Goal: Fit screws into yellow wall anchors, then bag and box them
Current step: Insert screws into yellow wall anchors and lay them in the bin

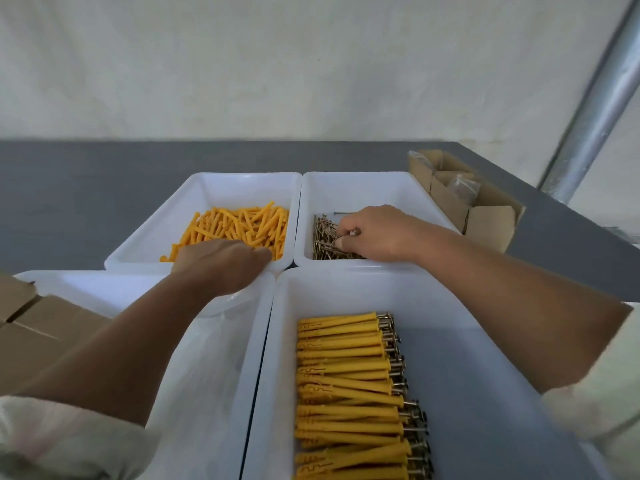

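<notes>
The person has two bare arms. The left hand (pixel 221 261) and the right hand (pixel 377 233) are bare too. Each arm wears a pale, creamy sleeve that ends near the elbow. The left sleeve (pixel 52 441) looks soft and wrinkly, with a faint pink patch. The right sleeve (pixel 602 386) is the same pale cloth.

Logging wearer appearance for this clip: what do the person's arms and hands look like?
The left hand and right hand are bare: no gloves, rings or watch visible. The forearms are uncovered. The pale cream fabric left sleeve and right sleeve are bunched near the elbows.
</notes>
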Available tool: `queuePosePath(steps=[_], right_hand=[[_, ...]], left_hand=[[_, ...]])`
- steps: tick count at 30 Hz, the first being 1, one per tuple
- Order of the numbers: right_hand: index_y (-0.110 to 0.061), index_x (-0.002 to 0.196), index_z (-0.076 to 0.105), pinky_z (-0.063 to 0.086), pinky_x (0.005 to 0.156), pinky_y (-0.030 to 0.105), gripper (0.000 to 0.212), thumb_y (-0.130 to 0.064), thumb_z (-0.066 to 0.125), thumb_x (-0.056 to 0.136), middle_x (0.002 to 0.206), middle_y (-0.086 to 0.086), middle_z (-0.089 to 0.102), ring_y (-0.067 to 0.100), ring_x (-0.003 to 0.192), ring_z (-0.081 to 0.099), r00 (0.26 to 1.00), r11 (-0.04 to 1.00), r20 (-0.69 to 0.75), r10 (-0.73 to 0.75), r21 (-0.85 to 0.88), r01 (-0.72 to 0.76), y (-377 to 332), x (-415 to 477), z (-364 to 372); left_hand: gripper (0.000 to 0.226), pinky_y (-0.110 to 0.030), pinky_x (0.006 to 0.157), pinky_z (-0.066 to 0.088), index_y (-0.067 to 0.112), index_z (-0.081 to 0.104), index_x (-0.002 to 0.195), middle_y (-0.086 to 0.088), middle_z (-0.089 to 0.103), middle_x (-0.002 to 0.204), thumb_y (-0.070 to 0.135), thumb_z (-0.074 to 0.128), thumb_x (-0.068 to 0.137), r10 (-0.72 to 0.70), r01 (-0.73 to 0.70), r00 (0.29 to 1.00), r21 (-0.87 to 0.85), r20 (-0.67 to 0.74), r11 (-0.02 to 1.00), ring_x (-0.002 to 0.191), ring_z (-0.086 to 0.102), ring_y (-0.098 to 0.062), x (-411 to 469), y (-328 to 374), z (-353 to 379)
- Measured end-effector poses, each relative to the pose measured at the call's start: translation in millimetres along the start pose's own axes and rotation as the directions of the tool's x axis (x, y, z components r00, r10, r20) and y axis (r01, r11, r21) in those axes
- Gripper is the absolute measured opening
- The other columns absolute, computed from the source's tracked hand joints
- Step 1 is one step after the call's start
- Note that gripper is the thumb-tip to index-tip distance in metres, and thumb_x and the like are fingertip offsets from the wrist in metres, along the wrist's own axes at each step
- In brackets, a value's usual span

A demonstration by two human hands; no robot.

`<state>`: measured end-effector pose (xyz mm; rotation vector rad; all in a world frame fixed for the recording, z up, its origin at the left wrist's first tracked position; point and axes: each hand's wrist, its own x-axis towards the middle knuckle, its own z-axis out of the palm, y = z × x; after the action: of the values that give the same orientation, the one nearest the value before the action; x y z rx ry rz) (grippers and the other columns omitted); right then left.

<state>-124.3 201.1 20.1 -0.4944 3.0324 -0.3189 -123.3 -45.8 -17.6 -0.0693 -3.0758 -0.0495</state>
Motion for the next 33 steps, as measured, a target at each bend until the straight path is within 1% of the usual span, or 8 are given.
queuePosePath(steps=[3,8,13,16,21,25,29,33], right_hand=[[-0.028,0.114,0.069,0.043,0.078,0.029,0.026,-0.035,0.048,0.100,0.095,-0.013,0.061,0.014,0.092,0.056,0.984,0.994,-0.178,0.005,0.112,0.015,0,-24,5],[-0.026,0.110,0.073,0.036,0.068,0.020,0.024,-0.031,0.051,0.100,0.085,-0.012,0.069,0.003,0.066,0.053,0.932,0.960,-0.354,0.078,0.279,0.025,7,-54,16],[-0.031,0.104,0.070,0.049,0.072,0.016,0.019,-0.030,0.052,0.099,0.084,-0.005,0.069,0.009,0.073,0.061,0.848,0.821,-0.475,0.234,0.564,0.090,15,-67,22],[-0.027,0.104,0.067,0.055,0.086,0.045,0.020,-0.032,0.048,0.100,0.087,-0.005,0.069,0.023,0.089,0.067,0.855,0.767,-0.448,0.263,0.635,0.096,15,-67,19],[-0.027,0.102,0.062,0.052,0.078,0.036,0.020,-0.034,0.043,0.102,0.083,-0.001,0.068,0.022,0.084,0.064,0.860,0.857,-0.480,0.174,0.503,0.108,11,-71,18],[-0.022,0.106,0.061,0.047,0.064,0.033,0.023,-0.034,0.041,0.103,0.078,0.004,0.065,0.018,0.067,0.056,0.858,0.904,-0.501,0.108,0.408,0.125,6,-75,11],[-0.018,0.106,0.060,0.043,0.059,0.032,0.024,-0.032,0.040,0.103,0.063,-0.007,0.052,0.009,0.057,0.047,0.841,0.937,-0.540,0.025,0.306,0.169,0,-79,2],[-0.013,0.106,0.059,0.045,0.067,0.032,0.022,-0.024,0.040,0.103,0.082,-0.003,0.060,0.017,0.075,0.058,0.832,0.957,-0.554,-0.021,0.230,0.177,-8,-82,-2]], left_hand=[[0.053,-0.029,0.057,0.027,0.024,0.064,0.081,0.007,0.063,0.090,0.059,0.025,0.091,-0.015,0.015,1.000,-0.027,-0.010,1.000,0.081,0.053,-0.014,-2,0,-1],[0.044,-0.027,0.055,0.023,0.036,0.067,0.097,0.012,0.061,0.099,0.059,0.030,0.090,-0.065,0.063,0.998,-0.068,-0.020,0.996,0.085,0.048,-0.015,-7,2,-6],[0.018,-0.025,0.060,0.035,0.040,0.065,0.077,0.018,0.060,0.080,0.058,0.061,0.079,-0.153,0.117,0.986,-0.362,-0.071,0.925,0.073,0.054,-0.006,-10,0,-13],[0.005,-0.029,0.065,0.045,0.035,0.070,0.077,0.006,0.068,0.079,0.035,0.074,0.074,-0.232,0.106,0.967,-0.670,-0.101,0.735,0.075,0.064,-0.017,-12,0,-18],[0.013,-0.032,0.067,0.052,0.021,0.073,0.089,0.003,0.063,0.064,0.010,0.069,0.082,-0.325,-0.033,0.926,-0.900,-0.191,0.435,0.058,0.058,-0.013,-15,4,-36],[0.010,-0.027,0.073,0.055,0.022,0.073,0.086,0.005,0.066,0.075,0.012,0.069,0.088,-0.368,-0.110,0.913,-0.976,-0.173,0.186,0.074,0.064,-0.009,-24,12,-69],[0.011,-0.031,0.071,0.059,0.020,0.069,0.085,0.003,0.070,0.079,0.012,0.064,0.092,-0.279,-0.096,0.959,-0.987,-0.057,-0.127,0.082,0.072,-0.011,-42,26,-85],[0.009,-0.029,0.063,0.060,0.010,0.064,0.087,-0.002,0.069,0.068,0.010,0.060,0.095,-0.155,0.007,0.986,-0.956,0.055,-0.293,0.068,0.070,-0.013,-54,45,-72]])
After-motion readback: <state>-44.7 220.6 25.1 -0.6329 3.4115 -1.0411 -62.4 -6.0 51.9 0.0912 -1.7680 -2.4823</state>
